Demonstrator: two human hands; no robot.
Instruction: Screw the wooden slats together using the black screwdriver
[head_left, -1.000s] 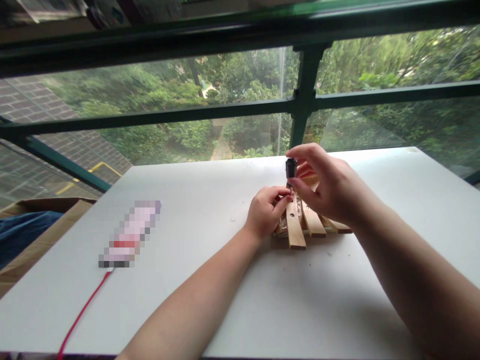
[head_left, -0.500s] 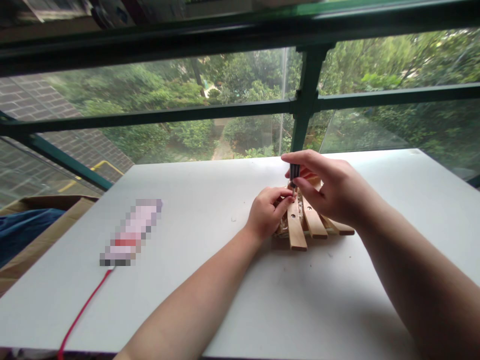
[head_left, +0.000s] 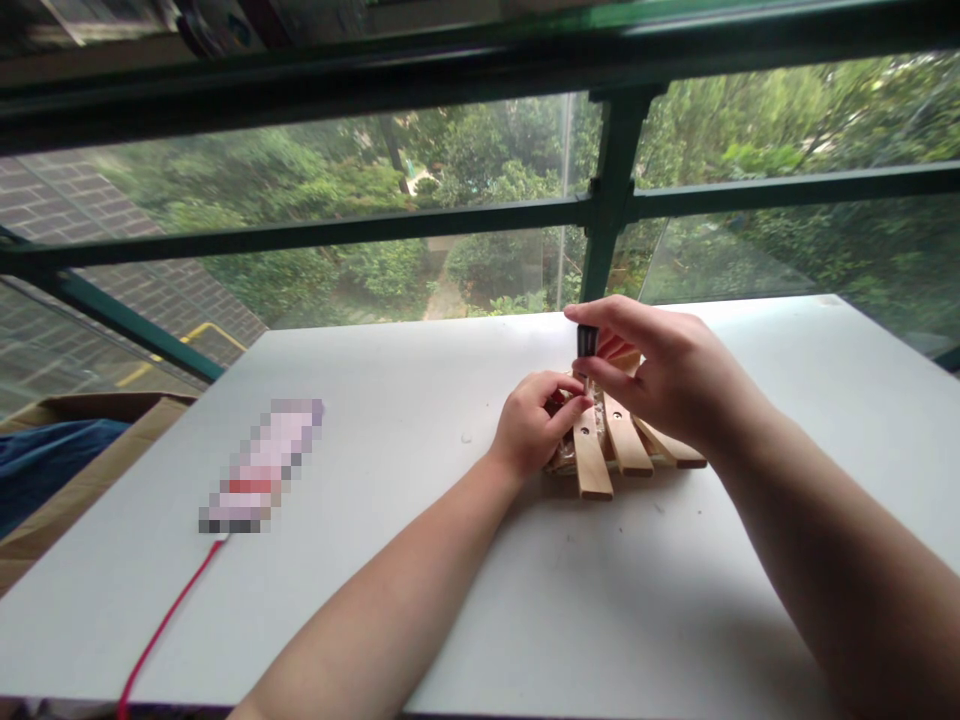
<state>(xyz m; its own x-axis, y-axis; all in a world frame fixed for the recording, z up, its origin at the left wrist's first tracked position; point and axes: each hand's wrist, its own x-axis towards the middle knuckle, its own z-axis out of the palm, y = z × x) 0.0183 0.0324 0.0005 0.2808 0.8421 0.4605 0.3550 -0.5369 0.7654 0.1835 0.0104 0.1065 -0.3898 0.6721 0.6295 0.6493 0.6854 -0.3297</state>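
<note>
Screwdriver (head_left: 587,340) is standing nearly upright in the right hand (head_left: 667,365), whose thumb and fingers are grasping its black handle. Just below that grip, the left hand (head_left: 529,420) is holding thumb and forefinger close about the lower end of the shaft; the fingertips are hiding the tip, so whether they are pinching shaft, screw or wood cannot be told. Directly beneath, the near wooden slat (head_left: 593,468) is extending toward the wearer, with a dark round fitting (head_left: 586,431) showing on its face. If the tip is sitting off-centre, it could be skidding out under pressure, catching the left thumb or scoring the wood; a leaning handle could be causing the same slip. To the right of the grip, two more slats (head_left: 630,447) are fanning out, while what looks like clear plastic wrap (head_left: 568,446) is showing beside the near one; if it is lying underneath, its softness could be letting everything rock. Farther out, on the white table (head_left: 360,620), a pixelated object (head_left: 274,455) is lying well left of both hands.
</note>
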